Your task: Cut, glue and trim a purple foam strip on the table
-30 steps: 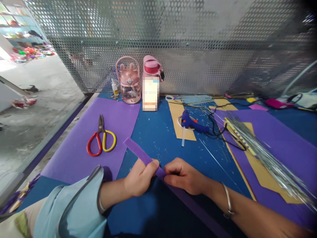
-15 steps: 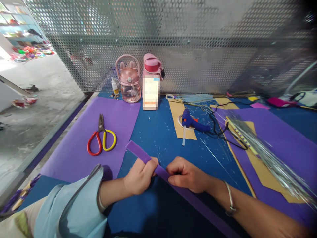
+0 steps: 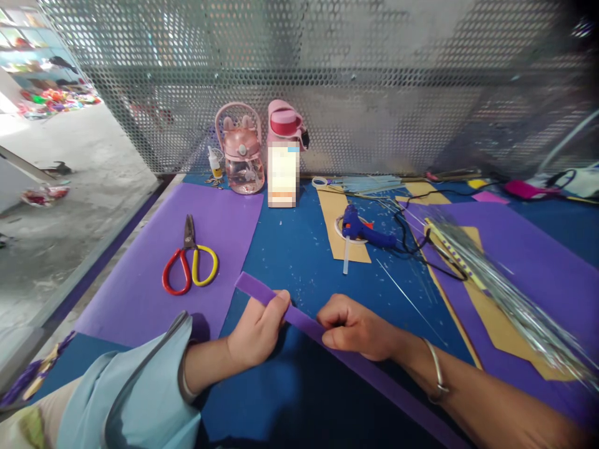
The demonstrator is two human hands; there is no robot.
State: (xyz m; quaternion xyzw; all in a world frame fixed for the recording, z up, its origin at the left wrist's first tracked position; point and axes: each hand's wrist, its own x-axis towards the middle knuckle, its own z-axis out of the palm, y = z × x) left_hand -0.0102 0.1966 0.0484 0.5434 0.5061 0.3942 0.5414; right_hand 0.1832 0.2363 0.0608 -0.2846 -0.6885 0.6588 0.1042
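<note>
A long purple foam strip (image 3: pixel 303 319) runs from the table's middle down toward the lower right, over the blue table top (image 3: pixel 299 255). My left hand (image 3: pixel 255 333) pinches the strip near its far end, thumb on top. My right hand (image 3: pixel 358 327) grips the same strip a little further along, fingers curled over it. A short stretch of strip shows between the two hands, and its free end sticks out to the upper left.
Red and yellow scissors (image 3: pixel 189 265) lie on a purple foam sheet (image 3: pixel 154 293) at left. A blue glue gun (image 3: pixel 362 232) with its black cord rests behind my hands. Two pink bottles (image 3: pixel 241 153) stand by the perforated metal screen (image 3: pixel 327 75). Silver tinsel (image 3: pixel 505 293) covers brown card at right.
Both hands have drawn apart along the strip, so more purple strip shows between them. The left hand has slid slightly left and down.
</note>
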